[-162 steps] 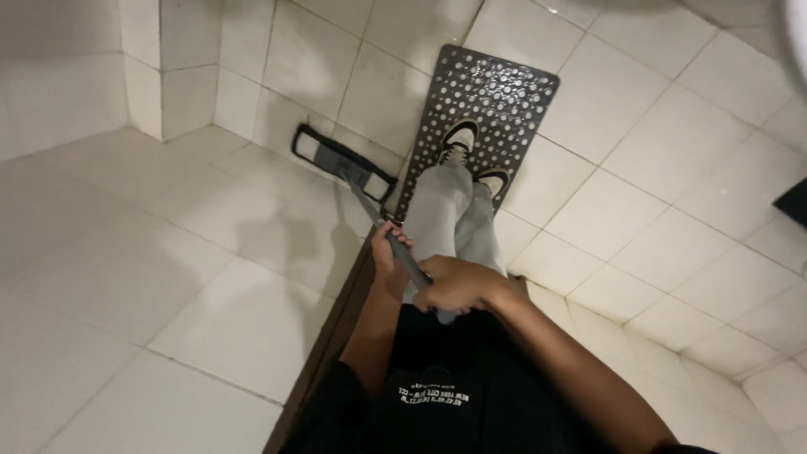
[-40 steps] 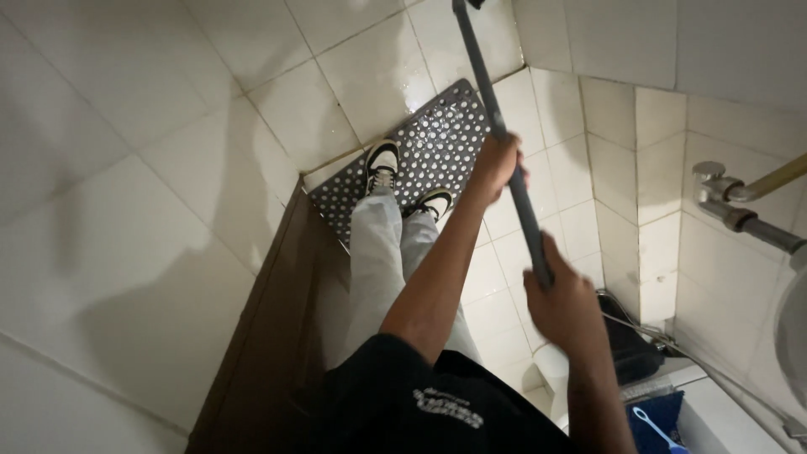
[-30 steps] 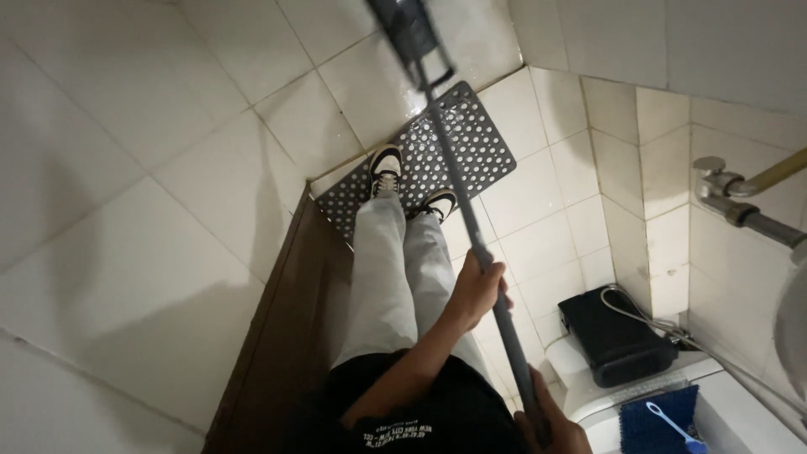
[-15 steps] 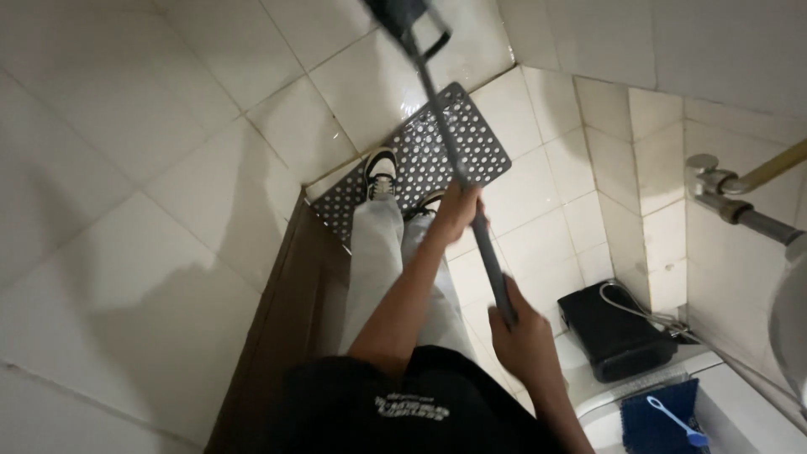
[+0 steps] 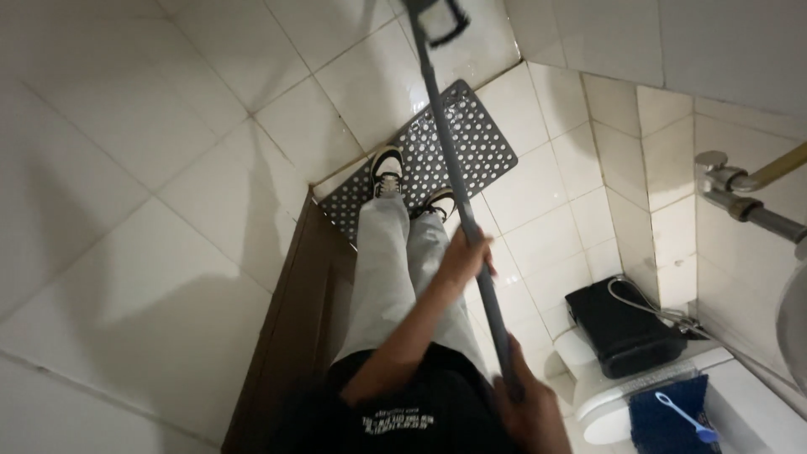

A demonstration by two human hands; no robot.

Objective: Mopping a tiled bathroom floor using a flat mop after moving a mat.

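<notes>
At the left of the frame we see a dark wooden door edge [image 5: 290, 336] against white floor tiles [image 5: 168, 168]. Toward the centre, our left hand [image 5: 466, 256] is wrapped tight around a long, slim grey mop pole [image 5: 450, 168], which runs from the top edge, over the perforated dark mat [image 5: 471, 134], diagonally down to our right hand [image 5: 525, 412], also closed around it at lower centre. Lower right lies a black box [image 5: 622, 328].

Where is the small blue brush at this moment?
In the head view, the blue brush lies at the lower right, on a dark blue cloth, beside the black box.
</notes>
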